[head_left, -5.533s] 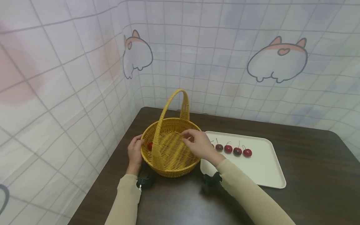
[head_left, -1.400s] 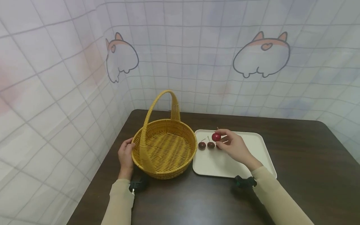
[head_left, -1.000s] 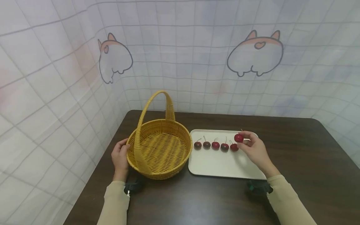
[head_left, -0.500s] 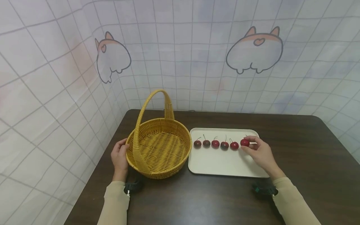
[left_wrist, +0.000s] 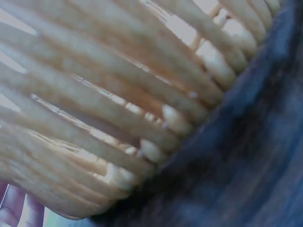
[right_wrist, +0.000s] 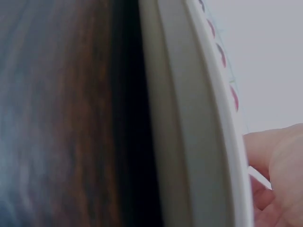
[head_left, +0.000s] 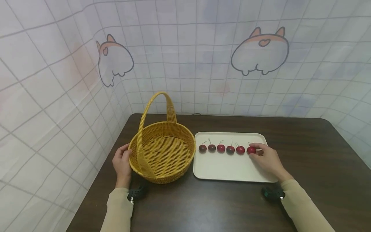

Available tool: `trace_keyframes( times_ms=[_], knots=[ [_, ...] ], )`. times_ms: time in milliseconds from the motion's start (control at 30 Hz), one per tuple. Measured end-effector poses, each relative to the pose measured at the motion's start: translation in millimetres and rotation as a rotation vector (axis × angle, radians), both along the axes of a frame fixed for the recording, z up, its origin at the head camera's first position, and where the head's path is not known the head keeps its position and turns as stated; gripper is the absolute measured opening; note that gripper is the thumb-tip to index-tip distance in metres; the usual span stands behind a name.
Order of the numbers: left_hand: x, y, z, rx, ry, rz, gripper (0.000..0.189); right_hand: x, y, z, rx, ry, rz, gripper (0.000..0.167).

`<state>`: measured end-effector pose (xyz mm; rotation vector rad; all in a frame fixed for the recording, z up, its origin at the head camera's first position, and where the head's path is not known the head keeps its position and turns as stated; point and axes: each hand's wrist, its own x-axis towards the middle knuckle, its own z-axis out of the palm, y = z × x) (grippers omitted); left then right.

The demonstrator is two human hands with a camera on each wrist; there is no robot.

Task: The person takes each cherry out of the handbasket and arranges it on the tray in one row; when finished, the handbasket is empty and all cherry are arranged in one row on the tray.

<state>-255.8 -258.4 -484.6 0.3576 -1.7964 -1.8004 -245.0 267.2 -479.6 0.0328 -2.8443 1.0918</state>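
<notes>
My left hand [head_left: 121, 162] holds the left rim of a yellow woven basket [head_left: 189, 161] with a tall arched handle. In the left wrist view the basket's slats [left_wrist: 118, 90] fill much of the picture, and a few fingers [left_wrist: 31, 213] show at the lower left corner. On a white tray [head_left: 226, 167], several dark-red cherries [head_left: 221, 148] with stems stand in a row. At the row's right end, my right hand [head_left: 268, 159] pinches a red cherry [head_left: 251, 150] at the tray's surface. The right wrist view shows the tray's edge [right_wrist: 189, 109] and part of that hand.
Basket and tray stand side by side on a dark wooden table [head_left: 203, 206], close together. A white grid-patterned cloth [head_left: 188, 64] hangs behind and along the left side. A black wrist device [head_left: 272, 193] sits near the tray's front right corner.
The right hand has moved from over the basket to the tray's right end, lowering a cherry onto the tray. The red cherry formerly visible in the basket no longer shows there. Left hand stays on the basket.
</notes>
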Motion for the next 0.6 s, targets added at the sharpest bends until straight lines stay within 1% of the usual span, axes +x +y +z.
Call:
trace_keyframes(
  times_ms=[133,200,300,400,433,500,567,600],
  knots=[
    [2.1,-2.8,-0.4,0.009,-0.007,-0.013,0.026,-2.0,-4,-2.6,0.013,-0.001,-0.002,0.042],
    [3.6,-4.0,0.8,0.005,-0.011,-0.009,0.028,-3.2,-6,-3.6,0.014,0.008,-0.001,0.042],
    [5.9,-5.6,3.7,0.012,-0.018,0.028,0.030,-4.9,-9,-4.0,0.011,0.013,0.002,0.042],
    [7.2,-5.6,8.2,0.002,-0.011,0.088,0.031,-5.7,-8,-2.9,0.005,-0.008,0.001,0.046],
    [7.1,-4.8,10.3,-0.020,-0.011,0.107,0.031,-4.9,-6,-2.0,0.001,-0.023,0.000,0.048],
    [5.5,-3.8,15.9,-0.077,-0.013,0.123,0.031,-2.8,-1,0.9,-0.008,-0.053,0.006,0.052],
    [4.1,-5.3,25.9,-0.163,-0.049,0.117,0.032,-1.1,5,5.3,-0.018,-0.076,0.018,0.054],
    [2.6,-6.6,33.1,-0.205,-0.072,0.102,0.033,-0.4,9,8.2,-0.019,-0.076,0.026,0.055]
  ],
)
